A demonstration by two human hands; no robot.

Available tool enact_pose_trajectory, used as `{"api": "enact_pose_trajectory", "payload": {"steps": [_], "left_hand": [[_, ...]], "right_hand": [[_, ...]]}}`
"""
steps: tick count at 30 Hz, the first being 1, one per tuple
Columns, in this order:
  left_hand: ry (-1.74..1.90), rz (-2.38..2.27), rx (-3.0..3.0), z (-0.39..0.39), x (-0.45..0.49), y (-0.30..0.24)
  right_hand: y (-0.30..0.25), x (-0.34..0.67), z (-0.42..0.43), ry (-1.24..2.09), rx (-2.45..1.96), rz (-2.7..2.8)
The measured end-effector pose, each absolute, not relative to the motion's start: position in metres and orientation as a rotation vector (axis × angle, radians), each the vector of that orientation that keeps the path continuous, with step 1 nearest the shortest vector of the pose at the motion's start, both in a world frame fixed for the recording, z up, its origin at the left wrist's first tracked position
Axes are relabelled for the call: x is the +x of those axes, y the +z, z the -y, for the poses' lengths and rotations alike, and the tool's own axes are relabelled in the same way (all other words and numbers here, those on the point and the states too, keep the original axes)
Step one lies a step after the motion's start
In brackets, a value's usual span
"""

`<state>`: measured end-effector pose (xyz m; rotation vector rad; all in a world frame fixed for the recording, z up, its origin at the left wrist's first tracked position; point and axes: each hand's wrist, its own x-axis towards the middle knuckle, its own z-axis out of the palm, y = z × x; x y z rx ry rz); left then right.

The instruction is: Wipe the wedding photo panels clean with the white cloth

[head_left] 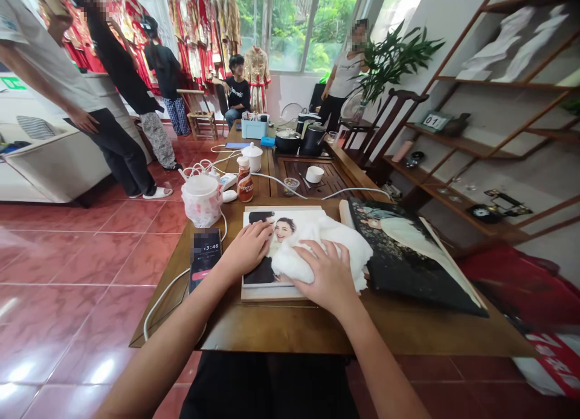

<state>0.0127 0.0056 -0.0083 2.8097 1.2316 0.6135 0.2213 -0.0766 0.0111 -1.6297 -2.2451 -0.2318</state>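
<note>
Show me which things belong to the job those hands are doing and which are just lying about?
Part of the job:
- white cloth, under the right hand
- photo panel, under the left hand
- maybe the dark picture; neither hand touches it

Probably just lying about:
- phone
- brown bottle
- lidded white cup
- small white bowl

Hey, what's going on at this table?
Somebody has both hands on a photo print of two people. The left hand rests on the photo's left part, and the right hand is spread over a white cloth that covers its right side. A bigger dark picture lies to the right, and a phone lies to the left, on the wooden table.
</note>
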Motion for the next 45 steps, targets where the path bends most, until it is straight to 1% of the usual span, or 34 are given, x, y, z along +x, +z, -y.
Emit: {"api": "enact_pose_trajectory", "payload": {"steps": [10, 21, 32, 41, 45], "left_hand": [[0.606, -1.223, 2.779, -0.005, 0.011, -0.007], [0.670, -1.252, 2.774, -0.005, 0.010, -0.011], [0.653, -1.237, 2.767, -0.005, 0.011, -0.009], [0.640, -1.240, 2.796, -0.005, 0.011, -0.008], [0.628, -1.247, 2.800, -0.006, 0.011, -0.008]], "right_hand": [[0.013, 0.217, 0.028, -0.263, -1.655, 2.236], [0.010, 0.217, 0.081, -0.265, -1.636, 2.264], [0.012, 0.217, 0.024, -0.311, -1.665, 2.214], [0.011, 0.215, 0.079, -0.273, -1.660, 2.220], [0.012, 0.217, 0.076, -0.263, -1.652, 2.241]]}}
